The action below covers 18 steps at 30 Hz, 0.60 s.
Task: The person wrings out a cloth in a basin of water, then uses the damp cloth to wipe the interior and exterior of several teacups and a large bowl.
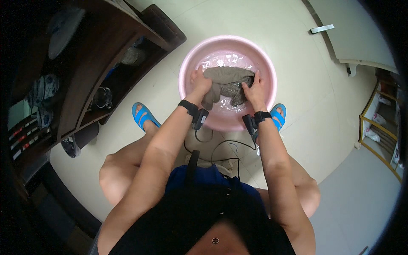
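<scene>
Pale tiled floor [297, 59], dark wooden shelves [90, 63]

No readable text or numbers; white bottles [372, 135] at 3 o'clock, red-and-white items [21, 140] at 9 o'clock too small.

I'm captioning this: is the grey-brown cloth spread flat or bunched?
Bunched: the grey-brown cloth shows folds between left hand and right hand, inside the round pink plastic basin.
</scene>
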{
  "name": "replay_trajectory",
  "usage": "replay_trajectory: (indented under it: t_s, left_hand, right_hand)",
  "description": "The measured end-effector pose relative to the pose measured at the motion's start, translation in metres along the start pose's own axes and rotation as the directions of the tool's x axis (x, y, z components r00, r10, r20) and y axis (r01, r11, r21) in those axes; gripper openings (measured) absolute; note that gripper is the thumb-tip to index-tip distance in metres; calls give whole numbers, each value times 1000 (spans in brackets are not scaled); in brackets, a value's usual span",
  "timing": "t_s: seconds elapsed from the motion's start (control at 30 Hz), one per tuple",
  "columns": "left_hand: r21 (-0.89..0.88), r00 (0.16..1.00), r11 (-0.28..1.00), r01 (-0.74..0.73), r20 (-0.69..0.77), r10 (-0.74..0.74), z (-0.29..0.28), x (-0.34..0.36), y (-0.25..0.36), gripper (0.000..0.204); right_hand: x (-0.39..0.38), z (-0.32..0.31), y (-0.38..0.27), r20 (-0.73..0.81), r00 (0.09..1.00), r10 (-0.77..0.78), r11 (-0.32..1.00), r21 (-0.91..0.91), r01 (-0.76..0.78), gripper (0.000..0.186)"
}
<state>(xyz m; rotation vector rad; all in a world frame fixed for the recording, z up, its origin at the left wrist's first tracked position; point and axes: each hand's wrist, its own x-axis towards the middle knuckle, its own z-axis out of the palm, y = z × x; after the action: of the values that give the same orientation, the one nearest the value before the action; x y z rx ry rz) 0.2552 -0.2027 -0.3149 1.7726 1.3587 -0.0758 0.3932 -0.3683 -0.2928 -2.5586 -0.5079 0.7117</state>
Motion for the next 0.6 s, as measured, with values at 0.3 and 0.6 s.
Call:
replay_trajectory:
  t_s: [0.3,0.6]
  left_hand:
    - [-15,992,992,-127,21,128,49,-4,-19,68]
    - [-758,794,294,583,608,-7,-2,-15,37,67]
  right_hand:
    - [-8,59,-30,99,958,-268,939,-196,283,62]
    - [-38,16,-86,32,921,-389,856,381,349,51]
